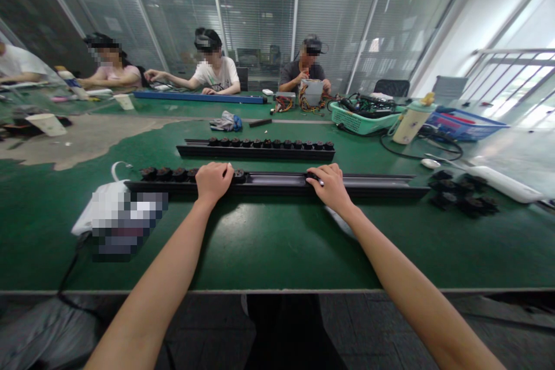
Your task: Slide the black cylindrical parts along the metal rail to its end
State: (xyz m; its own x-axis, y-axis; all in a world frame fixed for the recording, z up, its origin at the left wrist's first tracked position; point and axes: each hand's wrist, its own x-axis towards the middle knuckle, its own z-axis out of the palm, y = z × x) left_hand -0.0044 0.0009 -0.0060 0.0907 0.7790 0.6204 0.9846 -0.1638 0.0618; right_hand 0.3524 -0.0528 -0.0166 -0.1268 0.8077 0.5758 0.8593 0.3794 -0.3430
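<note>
A long black channel rail (277,189) lies across the table in front of me, with a row of black socket-like modules (163,174) in its left part. Over the right end of that row my left hand (213,182) is closed, its fingers curled across the rail; what lies under them is hidden. My right hand (332,186) is closed at the rail's right half, gripping a black socket-like module (313,177) mostly covered by the fingers. A bare stretch of channel shows between both hands. Behind stands a second, shorter black rail (255,153) filled with similar modules.
Loose black modules (462,192) lie at right beside a white power strip (505,184). A white box (102,205) with a cable sits left. Farther back are a green basket (364,121), a tumbler (410,121), a blue basket (466,124) and a glove (226,121). People sit opposite.
</note>
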